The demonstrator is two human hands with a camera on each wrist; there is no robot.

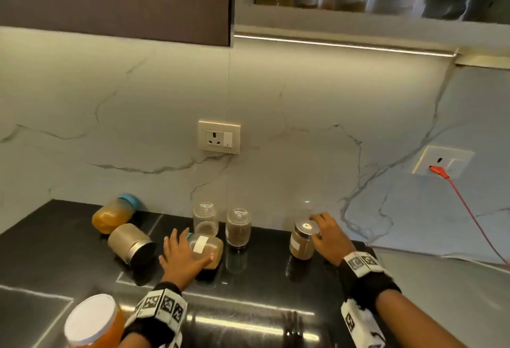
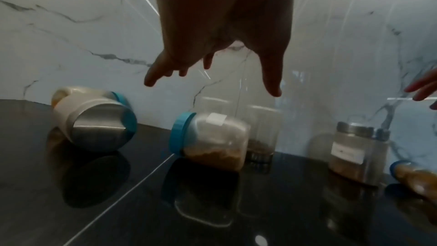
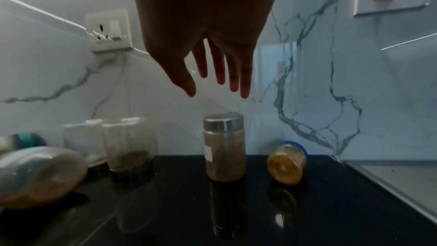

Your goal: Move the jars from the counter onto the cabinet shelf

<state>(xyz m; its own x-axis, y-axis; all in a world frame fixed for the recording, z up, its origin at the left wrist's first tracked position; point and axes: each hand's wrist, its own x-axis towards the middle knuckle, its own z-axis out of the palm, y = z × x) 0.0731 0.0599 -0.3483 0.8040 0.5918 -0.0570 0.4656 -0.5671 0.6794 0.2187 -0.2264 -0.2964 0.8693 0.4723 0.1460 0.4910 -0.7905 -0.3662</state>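
From the head view, your left hand point(image 1: 184, 253) hovers with spread fingers over the jar with the blue lid point(image 1: 205, 249), which lies on its side on the counter point(image 1: 262, 287), while your right hand point(image 1: 329, 238) reaches with loose fingers beside the upright steel-lidded jar point(image 1: 302, 240). At your left wrist, the blue-lidded jar lies below your wide fingers point(image 2: 151, 76), untouched, lid pointing left and long axis running left to right. At your right wrist, the steel-lidded jar stands just under your straight fingers point(image 3: 244, 81), apart from them.

Bare worktop point(image 1: 262, 273) runs between the upright dark-filled jar point(image 1: 238, 230) and the steel-lidded jar point(image 1: 302, 240), wide enough for a hand. Left, toppled jars point(image 1: 129, 242) crowd together. The near worktop lies free.
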